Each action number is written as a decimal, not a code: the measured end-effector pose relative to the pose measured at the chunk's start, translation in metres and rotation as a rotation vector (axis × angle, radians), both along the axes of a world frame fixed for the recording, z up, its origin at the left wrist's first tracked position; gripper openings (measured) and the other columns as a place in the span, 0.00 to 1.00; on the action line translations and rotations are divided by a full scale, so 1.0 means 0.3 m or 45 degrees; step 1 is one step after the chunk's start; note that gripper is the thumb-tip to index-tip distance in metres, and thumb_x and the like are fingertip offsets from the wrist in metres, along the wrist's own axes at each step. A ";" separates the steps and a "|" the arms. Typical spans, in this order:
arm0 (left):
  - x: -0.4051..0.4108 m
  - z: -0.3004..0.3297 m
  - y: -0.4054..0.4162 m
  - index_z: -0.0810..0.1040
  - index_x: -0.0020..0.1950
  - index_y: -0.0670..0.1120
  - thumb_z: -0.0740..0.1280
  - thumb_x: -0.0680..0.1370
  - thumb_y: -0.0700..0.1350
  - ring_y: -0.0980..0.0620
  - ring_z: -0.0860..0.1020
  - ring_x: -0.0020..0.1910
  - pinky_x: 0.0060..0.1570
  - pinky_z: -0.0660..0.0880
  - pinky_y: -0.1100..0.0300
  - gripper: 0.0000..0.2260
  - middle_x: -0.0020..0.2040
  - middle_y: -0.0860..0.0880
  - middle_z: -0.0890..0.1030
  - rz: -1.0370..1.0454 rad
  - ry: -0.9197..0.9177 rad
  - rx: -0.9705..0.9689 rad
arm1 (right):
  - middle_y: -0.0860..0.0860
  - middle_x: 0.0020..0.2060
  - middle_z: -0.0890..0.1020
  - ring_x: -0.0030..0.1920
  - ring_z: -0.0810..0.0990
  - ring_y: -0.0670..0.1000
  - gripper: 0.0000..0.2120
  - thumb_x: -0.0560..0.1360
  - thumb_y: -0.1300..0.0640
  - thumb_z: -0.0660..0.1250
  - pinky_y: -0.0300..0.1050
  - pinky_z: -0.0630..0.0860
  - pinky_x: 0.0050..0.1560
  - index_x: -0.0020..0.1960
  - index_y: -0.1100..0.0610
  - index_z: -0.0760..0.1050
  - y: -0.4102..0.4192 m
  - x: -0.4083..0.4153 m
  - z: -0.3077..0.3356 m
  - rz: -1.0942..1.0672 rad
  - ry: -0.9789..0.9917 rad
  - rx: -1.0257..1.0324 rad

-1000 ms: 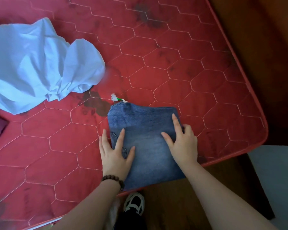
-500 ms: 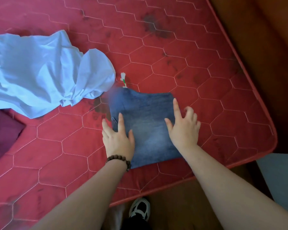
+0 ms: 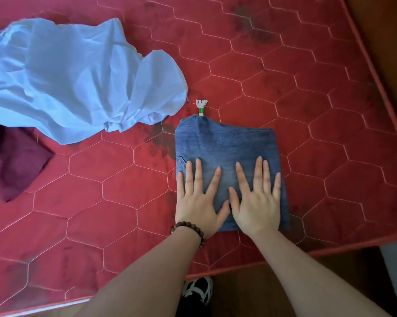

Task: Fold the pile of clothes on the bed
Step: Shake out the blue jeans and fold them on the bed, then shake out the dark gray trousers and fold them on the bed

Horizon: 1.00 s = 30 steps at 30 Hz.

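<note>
Denim garment: a folded blue denim piece (image 3: 227, 147) lies flat on the red mattress (image 3: 307, 110), a little toward 4 o'clock from the middle of the view, near the mattress edge closest to the person.
Left hand: the left hand (image 3: 198, 200) lies palm down on the denim's 7 o'clock corner, fingers straight and spread, pointing to 12 o'clock; it presses flat and grips nothing.
Right hand: the right hand (image 3: 257, 200) lies palm down just beside the left, at the denim's 5 o'clock part, fingers straight and fanned, holding nothing; the two thumbs nearly meet, though I cannot tell whether they touch.
Bracelet: a string of dark brown beads (image 3: 190, 228) circles the left wrist.
Tassel: a small white tassel with a green band (image 3: 201, 107) sticks out from the denim's 12 o'clock edge at its left corner.
Light blue cloth: a crumpled pale blue garment (image 3: 74, 74) sprawls at 10 o'clock, unfolded, apart from the denim.
Maroon cloth: a dark maroon piece (image 3: 12, 161) lies at 9 o'clock, partly under the blue cloth.
Shoe: a black and white shoe (image 3: 198, 291) shows at 6 o'clock on the wooden floor (image 3: 250, 291), below the mattress edge.
</note>
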<state>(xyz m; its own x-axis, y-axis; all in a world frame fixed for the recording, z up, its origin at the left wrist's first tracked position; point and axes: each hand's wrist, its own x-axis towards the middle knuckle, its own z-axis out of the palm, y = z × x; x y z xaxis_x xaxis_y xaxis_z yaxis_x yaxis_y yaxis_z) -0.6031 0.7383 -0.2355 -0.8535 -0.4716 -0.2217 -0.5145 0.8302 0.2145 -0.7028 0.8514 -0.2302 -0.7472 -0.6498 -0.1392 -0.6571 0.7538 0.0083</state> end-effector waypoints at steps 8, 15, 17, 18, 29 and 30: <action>0.016 0.137 -0.084 0.47 0.78 0.53 0.51 0.79 0.59 0.50 0.38 0.77 0.75 0.40 0.48 0.30 0.79 0.47 0.41 -0.057 -0.177 0.267 | 0.60 0.77 0.50 0.77 0.48 0.58 0.28 0.80 0.41 0.47 0.57 0.46 0.76 0.78 0.48 0.51 -0.032 -0.011 0.118 -0.026 -0.228 0.106; 0.334 0.422 -0.188 0.48 0.78 0.51 0.51 0.80 0.56 0.50 0.43 0.77 0.76 0.43 0.50 0.28 0.79 0.50 0.47 0.269 -0.103 0.240 | 0.60 0.67 0.73 0.67 0.70 0.60 0.23 0.81 0.48 0.56 0.57 0.67 0.67 0.73 0.56 0.65 -0.173 0.211 0.372 0.061 -0.365 -0.153; 0.463 0.488 -0.243 0.49 0.78 0.52 0.51 0.81 0.57 0.50 0.43 0.77 0.76 0.44 0.50 0.27 0.79 0.50 0.48 0.381 -0.123 0.236 | 0.59 0.66 0.73 0.66 0.71 0.59 0.23 0.80 0.49 0.56 0.56 0.69 0.65 0.72 0.56 0.66 -0.237 0.310 0.442 0.137 -0.374 -0.186; 0.531 0.518 -0.277 0.50 0.78 0.51 0.51 0.80 0.57 0.50 0.43 0.77 0.76 0.45 0.50 0.27 0.79 0.50 0.48 0.442 -0.128 0.219 | 0.58 0.66 0.74 0.66 0.71 0.59 0.23 0.80 0.49 0.56 0.56 0.70 0.65 0.72 0.56 0.67 -0.275 0.361 0.472 0.185 -0.379 -0.204; 1.296 0.669 -0.716 0.49 0.78 0.51 0.50 0.80 0.60 0.51 0.42 0.77 0.76 0.45 0.49 0.29 0.79 0.50 0.48 0.917 -0.101 0.075 | 0.60 0.65 0.74 0.66 0.73 0.59 0.20 0.78 0.52 0.62 0.57 0.71 0.64 0.68 0.55 0.72 -0.815 1.007 0.582 0.644 -0.422 -0.244; 1.377 0.660 -0.761 0.48 0.78 0.52 0.50 0.80 0.60 0.51 0.42 0.77 0.76 0.44 0.49 0.29 0.79 0.50 0.48 0.943 -0.104 0.074 | 0.59 0.66 0.74 0.67 0.72 0.59 0.20 0.78 0.51 0.62 0.56 0.71 0.65 0.69 0.55 0.71 -0.866 1.076 0.575 0.661 -0.429 -0.226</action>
<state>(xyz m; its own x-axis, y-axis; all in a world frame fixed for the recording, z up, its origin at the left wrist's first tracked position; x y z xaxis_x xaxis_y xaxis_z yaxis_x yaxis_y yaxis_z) -0.1899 0.5101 -0.0374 -0.2963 -0.9024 -0.3128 -0.9510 0.2484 0.1843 -0.3798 0.5914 -0.0578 -0.2632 -0.9499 -0.1684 -0.8815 0.3078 -0.3582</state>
